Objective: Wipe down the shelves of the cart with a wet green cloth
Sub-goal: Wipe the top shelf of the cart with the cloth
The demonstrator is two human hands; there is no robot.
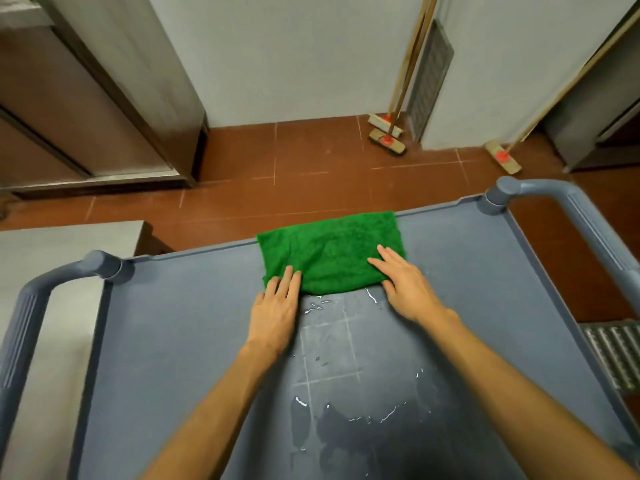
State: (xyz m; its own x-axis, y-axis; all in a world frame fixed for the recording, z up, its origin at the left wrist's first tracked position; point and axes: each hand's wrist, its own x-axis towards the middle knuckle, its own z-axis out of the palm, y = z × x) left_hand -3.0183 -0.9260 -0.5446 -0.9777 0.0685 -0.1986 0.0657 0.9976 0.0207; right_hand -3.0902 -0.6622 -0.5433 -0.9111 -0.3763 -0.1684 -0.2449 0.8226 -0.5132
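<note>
- The cart's top shelf point(173, 341), a blue-grey plastic tray with a raised rim, is filling most of the lower view; a rounded handle bar point(24, 323) is curving down at its left end and another handle bar point(571, 206) at its right end; red-brown floor tiles point(311, 161) are showing beyond its far rim.
- A wet patch point(346, 410) is glistening on the shelf on the near side of the green cloth, between the two forearms; small beads and streaks of water are catching the light there.
- The green cloth point(332, 251) is lying folded and flat on the shelf, with its far edge reaching the shelf's far rim; it is sitting roughly midway between the two handle bars.
- The left hand point(275, 306) is resting palm down at the cloth's near left corner; its fingers are stretched out flat and close together, with only the fingertips pressing on the cloth, not gripping it.
- The right hand point(405, 282) is lying palm down on the cloth's near right corner; its fingers are likewise extended and slightly spread, pressing the cloth to the shelf rather than clutching it.
- Three brooms point(388, 133) are leaning against the pale wall beyond the cart's far rim, well apart from the cloth.
</note>
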